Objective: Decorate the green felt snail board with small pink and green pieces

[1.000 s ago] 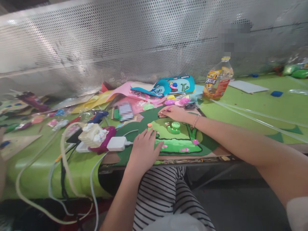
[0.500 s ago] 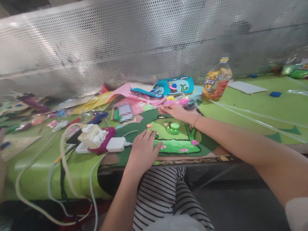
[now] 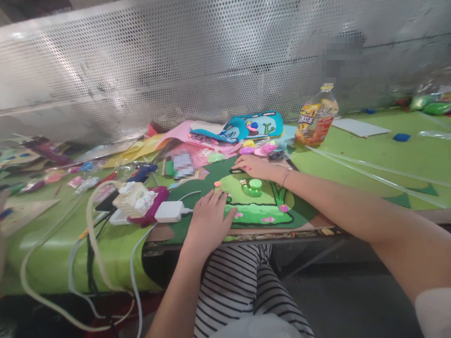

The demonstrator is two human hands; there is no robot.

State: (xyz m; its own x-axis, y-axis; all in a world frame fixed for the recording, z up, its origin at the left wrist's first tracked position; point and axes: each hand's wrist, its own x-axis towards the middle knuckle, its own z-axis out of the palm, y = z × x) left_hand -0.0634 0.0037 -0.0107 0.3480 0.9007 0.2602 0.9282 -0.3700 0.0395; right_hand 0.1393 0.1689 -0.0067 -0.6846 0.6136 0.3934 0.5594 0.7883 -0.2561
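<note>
The left hand (image 3: 209, 216) is lying spread on the table (image 3: 355, 171)'s green picture (image 3: 254, 212), where a snail (image 3: 255, 185) is already sitting, while the right hand (image 3: 259, 167), fingers bunched, is resting near its top (grip and remaining work I cannot tell).

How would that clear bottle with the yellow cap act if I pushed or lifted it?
The clear bottle would probably tip if pushed near its cap, being taller than wide. Its see-through walls look like thin plastic, so it may dent when squeezed. It might be fairly light: the upper part looks empty, though the lower contents are unclear.
</note>
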